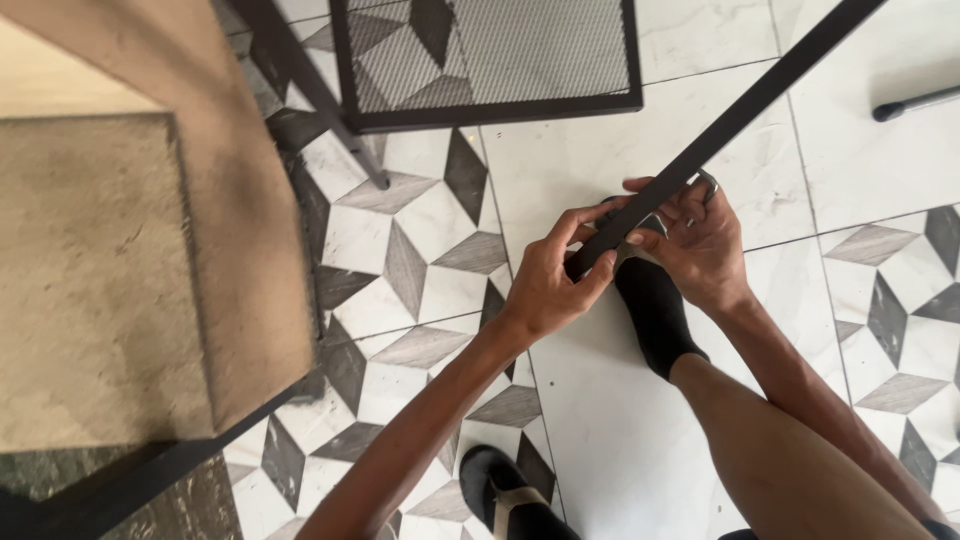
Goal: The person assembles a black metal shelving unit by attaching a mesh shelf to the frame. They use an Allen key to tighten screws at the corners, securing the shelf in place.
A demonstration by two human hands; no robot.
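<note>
- Left hand [545, 285] is gripping the black metal bar's [720, 130] lower end, fingers wrapped around it.
- Right hand [695, 240] is pinching the same end, just beside the left, above a black sock [655, 315].
- Next move likely needs a steady hold.

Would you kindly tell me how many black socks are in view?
2. One sock is under the hands and the bar, on white tile. The other sock is at the bottom edge, partly cut off.

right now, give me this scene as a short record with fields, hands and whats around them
left hand: grips the lower end of a black metal bar
right hand: on the same bar end, fingers curled around it
bar: slants up toward the top right
below the hands: foot in a black sock
floor: white and patterned tiles
nearby: black mesh panel
</note>
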